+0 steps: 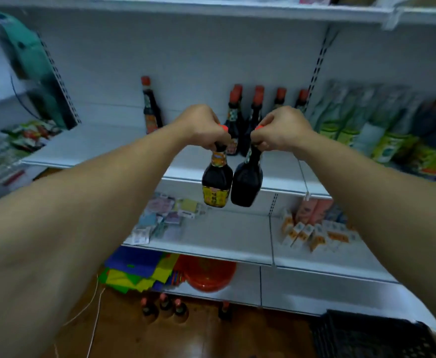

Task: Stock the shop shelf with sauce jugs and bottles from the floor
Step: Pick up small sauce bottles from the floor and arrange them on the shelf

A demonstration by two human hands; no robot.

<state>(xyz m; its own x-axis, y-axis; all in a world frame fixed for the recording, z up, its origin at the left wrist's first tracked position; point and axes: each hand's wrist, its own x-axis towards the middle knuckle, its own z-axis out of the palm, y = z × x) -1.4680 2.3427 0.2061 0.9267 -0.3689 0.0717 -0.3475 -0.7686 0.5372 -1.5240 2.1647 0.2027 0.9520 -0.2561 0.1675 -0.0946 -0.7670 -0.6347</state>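
My left hand [204, 127] grips the red-capped neck of a dark sauce bottle [217, 182] with a yellow label. My right hand [279, 130] grips the neck of a second dark sauce bottle [246, 182], its plain back facing me. Both bottles hang side by side, touching, in front of the white shelf [103, 143]. Several matching red-capped bottles [240, 120] stand at the back of that shelf, and one [150, 107] stands apart to the left. More bottles [165, 308] stand on the wooden floor below.
Pale green-labelled bottles [354, 120] fill the shelf bay to the right. Small packets [160, 218] and cartons [312, 233] lie on the lower shelf. A red basin [209, 275] and coloured bags [134, 272] sit at the bottom. A black crate [372, 337] stands on the floor at right.
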